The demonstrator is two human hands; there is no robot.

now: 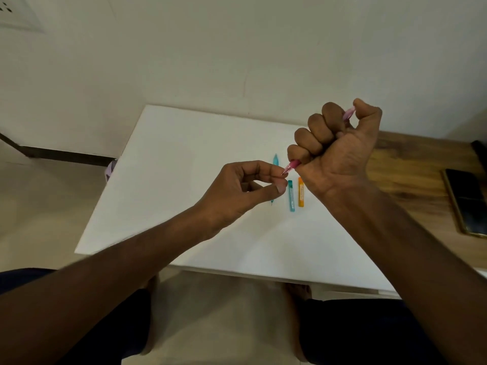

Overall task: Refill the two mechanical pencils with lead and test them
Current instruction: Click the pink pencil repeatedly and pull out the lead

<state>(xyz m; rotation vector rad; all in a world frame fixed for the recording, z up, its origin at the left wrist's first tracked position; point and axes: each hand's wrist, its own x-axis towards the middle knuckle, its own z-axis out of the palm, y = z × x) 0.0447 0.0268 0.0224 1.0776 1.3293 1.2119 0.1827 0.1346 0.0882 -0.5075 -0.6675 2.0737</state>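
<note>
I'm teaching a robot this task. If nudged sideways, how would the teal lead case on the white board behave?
The teal lead case looks flat-sided, so it would probably slide rather than roll. It is slim and plastic, likely very light. The orange case lies close beside it, so a push could knock them together.

We see a dark phone (pixel 466 202) lying flat on a brown wooden desk (pixel 411 164). It is near the right edge.

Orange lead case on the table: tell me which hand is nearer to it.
Right. The right hand, fisted around the pink pencil, hovers just beside the orange lead case; the left hand sits farther left, beyond the teal lead case.
</note>
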